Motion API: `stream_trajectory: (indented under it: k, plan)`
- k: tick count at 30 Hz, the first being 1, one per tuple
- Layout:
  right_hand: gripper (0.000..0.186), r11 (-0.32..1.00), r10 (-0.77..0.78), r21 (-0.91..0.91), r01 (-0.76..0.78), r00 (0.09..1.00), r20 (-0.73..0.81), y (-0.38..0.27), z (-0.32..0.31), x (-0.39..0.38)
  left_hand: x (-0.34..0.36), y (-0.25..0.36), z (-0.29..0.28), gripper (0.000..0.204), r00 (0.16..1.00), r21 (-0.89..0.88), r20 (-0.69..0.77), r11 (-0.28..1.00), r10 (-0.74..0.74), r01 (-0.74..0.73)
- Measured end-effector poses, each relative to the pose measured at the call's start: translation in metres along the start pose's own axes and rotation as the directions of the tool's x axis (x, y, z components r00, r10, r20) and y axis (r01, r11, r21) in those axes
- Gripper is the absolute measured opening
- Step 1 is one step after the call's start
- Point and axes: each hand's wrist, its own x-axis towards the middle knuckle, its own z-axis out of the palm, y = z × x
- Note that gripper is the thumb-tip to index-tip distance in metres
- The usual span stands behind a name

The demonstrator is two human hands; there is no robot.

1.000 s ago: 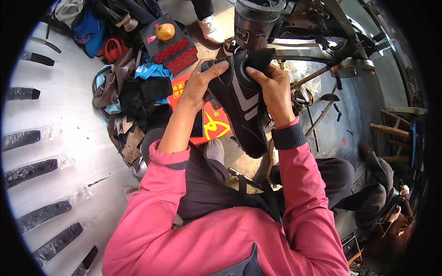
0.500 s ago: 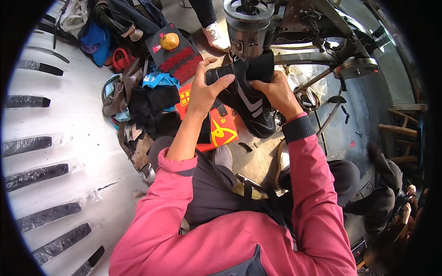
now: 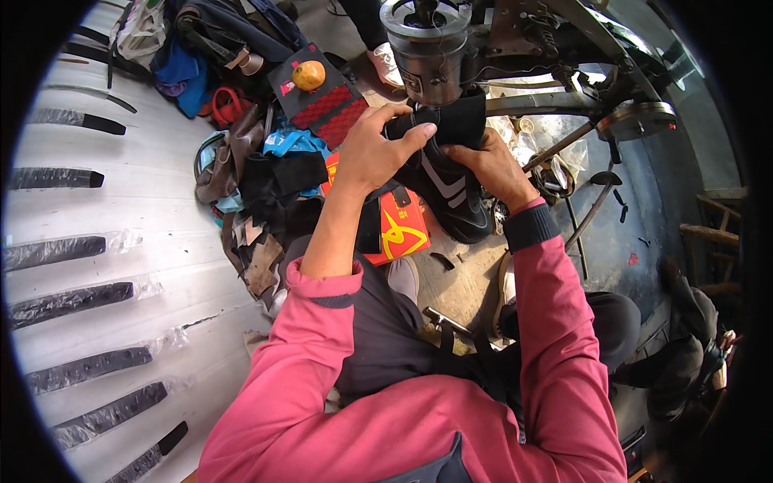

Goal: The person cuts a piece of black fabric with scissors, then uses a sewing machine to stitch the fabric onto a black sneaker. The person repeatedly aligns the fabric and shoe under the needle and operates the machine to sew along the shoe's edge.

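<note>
Below a hand-cranked metal machine (image 3: 555, 48), I hold a black shoe (image 3: 452, 200) with pale grey stripes along its side. Its toe hangs toward me and its dark opening is pressed up near the machine's cylindrical metal drum (image 3: 425, 60). My left hand (image 3: 385, 149) is closed on the upper left part of the shoe, the thumb lying across the edge. From the other side, my right hand (image 3: 495, 169) grips the shoe's upper right, its thumb on the black material. The fingers behind the shoe are hidden, as is where it meets the machine.
Beneath the shoe lies a red box (image 3: 403, 233) with yellow markings. To the left are a fruit (image 3: 308, 76) on a dark sheet, piled cloth and scraps (image 3: 282, 177), and plastic-wrapped black strips (image 3: 72, 304) on a white surface. Another person (image 3: 676, 346) sits at the right.
The left hand has shifted right and in toward the shoe's opening, with its fingers lower over the material. The shoe has turned slightly. The whole view has moved a little.
</note>
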Motion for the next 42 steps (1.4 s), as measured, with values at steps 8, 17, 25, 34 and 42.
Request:
stream_trajectory:
  k: [8,17,25,34,42]
  plan:
    - [0.027,0.994,0.094,-0.053,-0.093,0.995,0.015,-0.013,-0.004,-0.010,-0.003,0.000,0.012,0.057,0.997,-0.056,-0.067,0.998,-0.043,0.039]
    - [0.037,0.862,-0.224,-0.467,0.196,0.975,-0.004,-0.013,-0.004,-0.010,-0.011,0.000,0.037,0.066,0.973,-0.237,-0.186,0.967,-0.136,0.090]
    - [0.032,0.698,-0.128,-0.716,-0.032,0.977,-0.168,-0.036,-0.130,-0.092,-0.009,-0.006,0.040,0.063,0.952,-0.130,-0.306,0.990,0.010,-0.052]
    - [0.052,0.639,0.007,-0.665,-0.386,0.868,-0.497,0.001,-0.252,-0.078,-0.007,-0.016,0.041,0.069,0.971,-0.193,-0.236,0.979,0.019,-0.066]
    - [0.029,0.705,-0.055,-0.644,-0.297,0.882,-0.467,-0.017,-0.225,-0.074,-0.006,-0.017,0.038,0.065,0.979,-0.241,-0.199,0.966,0.043,-0.092]
